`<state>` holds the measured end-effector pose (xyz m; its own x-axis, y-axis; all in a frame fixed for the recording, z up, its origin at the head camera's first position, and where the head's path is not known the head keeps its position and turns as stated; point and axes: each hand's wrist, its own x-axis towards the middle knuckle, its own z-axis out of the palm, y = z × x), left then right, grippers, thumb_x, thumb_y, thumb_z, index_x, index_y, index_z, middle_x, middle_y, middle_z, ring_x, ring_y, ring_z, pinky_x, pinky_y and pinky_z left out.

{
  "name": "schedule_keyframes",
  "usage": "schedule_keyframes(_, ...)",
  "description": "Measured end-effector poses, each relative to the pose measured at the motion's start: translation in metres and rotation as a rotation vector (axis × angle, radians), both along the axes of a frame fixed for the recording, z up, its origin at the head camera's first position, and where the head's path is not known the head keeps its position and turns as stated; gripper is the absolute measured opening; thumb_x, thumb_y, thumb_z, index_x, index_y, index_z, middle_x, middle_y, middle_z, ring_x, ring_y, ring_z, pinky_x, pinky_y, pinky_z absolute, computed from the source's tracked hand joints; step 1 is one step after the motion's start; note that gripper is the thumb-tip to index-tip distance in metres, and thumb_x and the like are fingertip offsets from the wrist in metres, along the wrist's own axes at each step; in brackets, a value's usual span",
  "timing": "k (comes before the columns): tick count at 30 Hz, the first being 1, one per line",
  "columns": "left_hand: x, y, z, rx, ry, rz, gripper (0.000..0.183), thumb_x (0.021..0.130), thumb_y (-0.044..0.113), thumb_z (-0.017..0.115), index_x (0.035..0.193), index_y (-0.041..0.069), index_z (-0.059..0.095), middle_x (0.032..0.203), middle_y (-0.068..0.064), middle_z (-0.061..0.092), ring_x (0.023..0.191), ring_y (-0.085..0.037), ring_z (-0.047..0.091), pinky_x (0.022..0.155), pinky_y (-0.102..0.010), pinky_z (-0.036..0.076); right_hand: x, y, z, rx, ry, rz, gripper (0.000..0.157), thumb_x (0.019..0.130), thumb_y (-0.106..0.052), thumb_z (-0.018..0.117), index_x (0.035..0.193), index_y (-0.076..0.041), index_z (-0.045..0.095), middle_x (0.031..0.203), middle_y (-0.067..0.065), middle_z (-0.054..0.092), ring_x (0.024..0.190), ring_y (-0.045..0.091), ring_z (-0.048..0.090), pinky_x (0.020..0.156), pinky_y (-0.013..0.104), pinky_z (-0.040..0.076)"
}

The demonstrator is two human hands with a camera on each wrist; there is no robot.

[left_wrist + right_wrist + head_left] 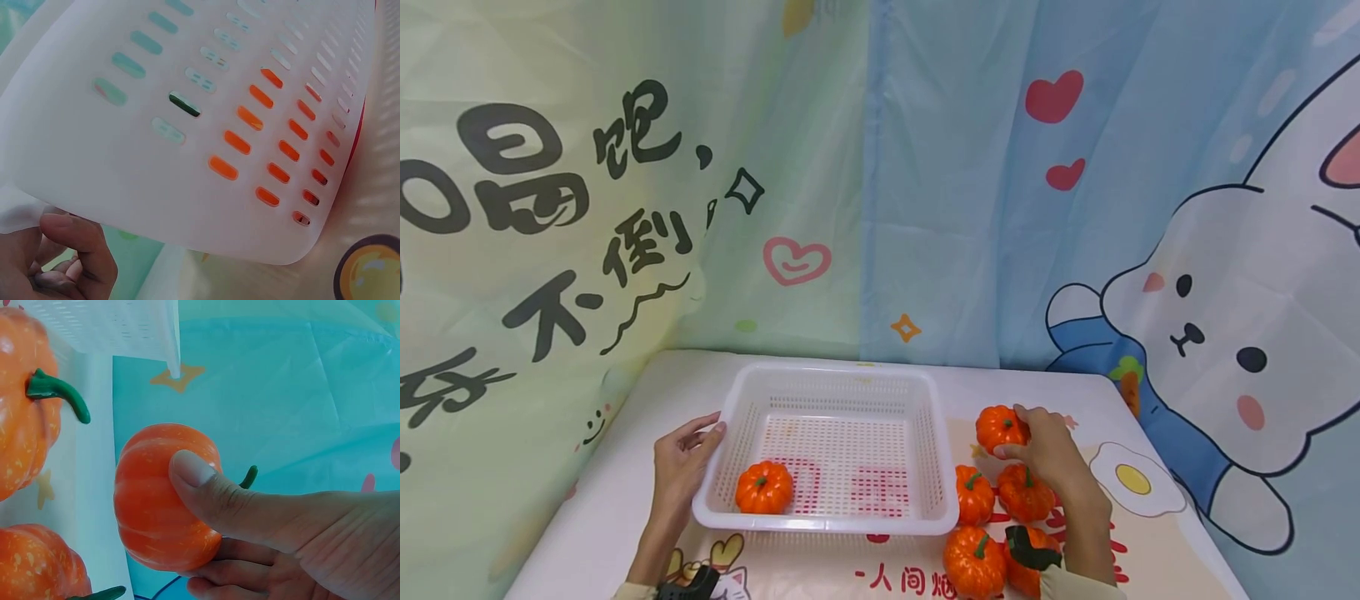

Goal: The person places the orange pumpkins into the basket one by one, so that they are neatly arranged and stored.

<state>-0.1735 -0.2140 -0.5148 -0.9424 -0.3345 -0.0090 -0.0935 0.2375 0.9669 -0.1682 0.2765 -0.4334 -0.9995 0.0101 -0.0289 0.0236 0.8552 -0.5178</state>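
A white plastic basket with slotted walls stands in the middle of the table. Its left rim is pinched by my left hand, whose thumb and curled fingers show under the rim in the left wrist view. One small orange toy pumpkin lies inside, in the near left corner. To the right of the basket, my right hand grips another toy pumpkin. Its thumb presses the pumpkin's side and the fingers curl behind; the green stem points toward the palm.
Several more orange pumpkins sit beside the basket's right side, among them one at the front and one under the right forearm. The white table has a printed cover. A cartoon curtain hangs behind it.
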Motion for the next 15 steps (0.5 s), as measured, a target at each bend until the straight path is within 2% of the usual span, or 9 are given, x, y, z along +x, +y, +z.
schedule_keyframes(5, -0.0006, 0.0003, 0.0004, -0.001, 0.002, 0.001, 0.049, 0.109, 0.037, 0.068, 0.144, 0.004, 0.07, 0.133, -0.028, 0.072, 0.088, -0.01, 0.074, 0.074, -0.019, 0.064, 0.0022, -0.0015, 0.0012, -0.007, 0.0, -0.006, 0.08, 0.093, -0.012, 0.087, 0.158, 0.012, 0.046, 0.148, 0.04, 0.059, 0.137, 0.057, 0.057, 0.109, 0.065, 0.056)
schedule_keyframes(15, 0.0007, 0.0006, 0.0012, -0.007, -0.001, 0.004, 0.049, 0.109, 0.038, 0.068, 0.145, 0.005, 0.07, 0.134, -0.028, 0.072, 0.091, -0.013, 0.075, 0.076, -0.018, 0.064, 0.0042, -0.0054, 0.0075, 0.002, -0.008, 0.0, 0.081, 0.093, -0.016, 0.087, 0.158, 0.011, 0.046, 0.147, 0.039, 0.059, 0.137, 0.056, 0.057, 0.108, 0.066, 0.056)
